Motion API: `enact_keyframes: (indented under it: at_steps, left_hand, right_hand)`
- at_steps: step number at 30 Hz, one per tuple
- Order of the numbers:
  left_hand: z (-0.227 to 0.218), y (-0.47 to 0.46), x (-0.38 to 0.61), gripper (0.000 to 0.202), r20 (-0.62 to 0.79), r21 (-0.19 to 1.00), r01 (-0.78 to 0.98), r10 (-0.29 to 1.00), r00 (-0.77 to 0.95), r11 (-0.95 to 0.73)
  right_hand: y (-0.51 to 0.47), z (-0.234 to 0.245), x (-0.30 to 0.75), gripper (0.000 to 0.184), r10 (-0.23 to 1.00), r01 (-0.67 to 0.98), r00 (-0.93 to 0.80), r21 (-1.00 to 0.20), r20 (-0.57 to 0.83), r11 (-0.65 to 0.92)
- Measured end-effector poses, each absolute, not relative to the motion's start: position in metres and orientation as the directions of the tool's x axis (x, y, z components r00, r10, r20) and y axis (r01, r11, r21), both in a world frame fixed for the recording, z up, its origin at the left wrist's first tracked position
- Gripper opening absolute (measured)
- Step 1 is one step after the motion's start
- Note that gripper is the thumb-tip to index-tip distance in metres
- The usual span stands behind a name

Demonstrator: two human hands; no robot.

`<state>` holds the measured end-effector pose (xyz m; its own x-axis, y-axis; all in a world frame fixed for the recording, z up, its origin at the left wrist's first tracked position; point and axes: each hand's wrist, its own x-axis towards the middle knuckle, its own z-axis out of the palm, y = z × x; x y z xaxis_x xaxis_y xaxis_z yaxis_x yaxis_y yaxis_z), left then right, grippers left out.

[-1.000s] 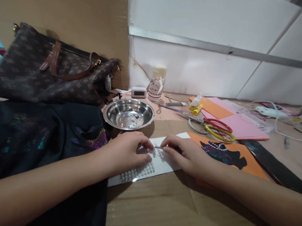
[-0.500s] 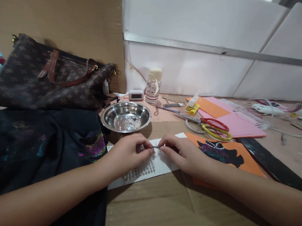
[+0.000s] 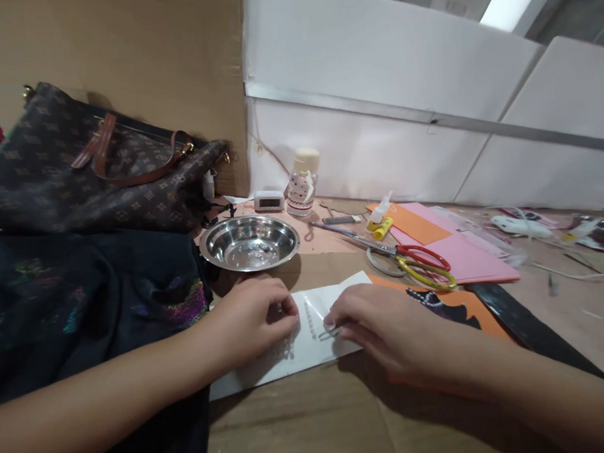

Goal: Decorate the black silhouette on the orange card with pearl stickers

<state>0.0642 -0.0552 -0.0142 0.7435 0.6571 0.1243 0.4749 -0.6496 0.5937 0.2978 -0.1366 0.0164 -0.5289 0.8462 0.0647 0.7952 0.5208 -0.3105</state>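
Note:
A white sheet (image 3: 283, 367) with rows of small pearl beads (image 3: 310, 319) lies in front of me. My right hand (image 3: 371, 320) grips a pair of tweezers (image 3: 329, 333), whose tips point left over the sheet. My left hand (image 3: 266, 315) is pinched, thumb against forefinger, above the sheet's left part; anything between those fingertips is too small to make out. It partly covers more beads. Beside my right hand is orange paper (image 3: 486, 318) bearing a black cut-out (image 3: 448, 310) trimmed with pearls, partly hidden by the hand.
A steel bowl (image 3: 250, 245) stands behind my hands. Scissors (image 3: 424, 264), a glue bottle (image 3: 381, 209) and pink paper (image 3: 473, 259) lie back right. Black cloth (image 3: 86, 316) and a brown handbag (image 3: 104, 175) fill the left. A jar (image 3: 303, 186) and small clock (image 3: 269, 200) stand by the wall.
My hands were close together at the tweezers and have moved apart. The right hand now has the tweezers lower and nearer the sheet. The camera view has shifted slightly.

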Motion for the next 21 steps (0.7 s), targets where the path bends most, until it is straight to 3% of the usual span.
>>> enact_keyframes:
  at_steps: [3, 8, 13, 17, 21]
  left_hand:
    - [-0.015, -0.056, 0.064, 0.012, 0.142, 0.575, 0.467, 0.644, 0.752, -0.672]
    - [-0.023, -0.057, 0.064, 0.016, 0.142, 0.581, 0.456, 0.636, 0.759, -0.674]
    - [-0.028, -0.056, 0.062, 0.015, 0.168, 0.609, 0.44, 0.65, 0.741, -0.66]
    - [-0.027, -0.055, 0.061, 0.012, 0.154, 0.632, 0.431, 0.65, 0.744, -0.644]
    - [-0.027, -0.053, 0.061, 0.01, 0.131, 0.653, 0.444, 0.67, 0.731, -0.613]
  right_hand:
    - [-0.142, 0.012, 0.3, 0.014, 0.837, 0.786, -0.54, -0.303, 0.089, 0.539]
    - [-0.124, 0.004, 0.31, 0.013, 0.907, 0.887, -0.353, -0.226, 0.23, 0.403]
    - [-0.106, 0.011, 0.348, 0.026, 0.947, 0.952, -0.202, -0.175, 0.249, 0.25]
    - [-0.098, 0.019, 0.412, 0.035, 0.979, 0.987, -0.03, -0.152, 0.2, 0.061]
    - [-0.09, 0.01, 0.462, 0.039, 0.998, 0.981, -0.012, -0.195, 0.059, 0.024]
